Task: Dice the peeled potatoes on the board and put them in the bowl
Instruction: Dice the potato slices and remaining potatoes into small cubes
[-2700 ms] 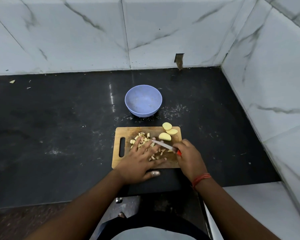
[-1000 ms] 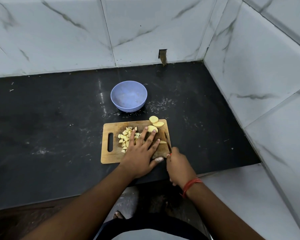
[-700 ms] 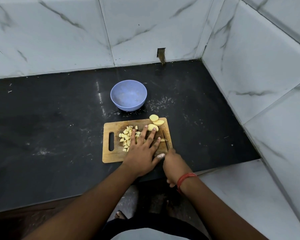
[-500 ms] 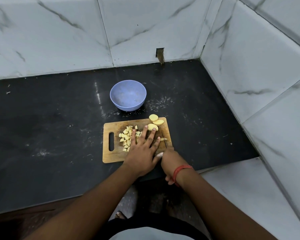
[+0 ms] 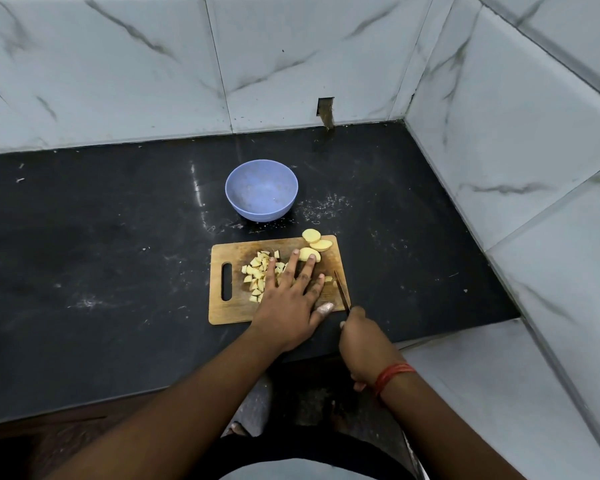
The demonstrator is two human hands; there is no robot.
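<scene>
On the black table (image 5: 118, 271) a wooden board (image 5: 229, 310) is set near the empty blue bowl (image 5: 261, 188). Potato cubes (image 5: 255, 275) are covered by the flat, spread left hand (image 5: 288, 299), likely to gather them. A knife (image 5: 342, 292) is gripped by the right hand (image 5: 361, 341).

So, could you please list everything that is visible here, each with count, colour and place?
bowl: one, light blue, on the counter behind the board, nothing visible inside.
cutting board: one, wooden, in front of the bowl.
diced potato: a pile, pale yellow, left-centre of the board.
potato pieces: three larger, pale yellow, board's far right corner.
knife: one, thin blade over the board's right edge.
counter: black, with white specks.
wall tiles: white marbled, behind and right.
left hand: flat on the dice.
right hand: grips the knife; red thread on wrist.
</scene>
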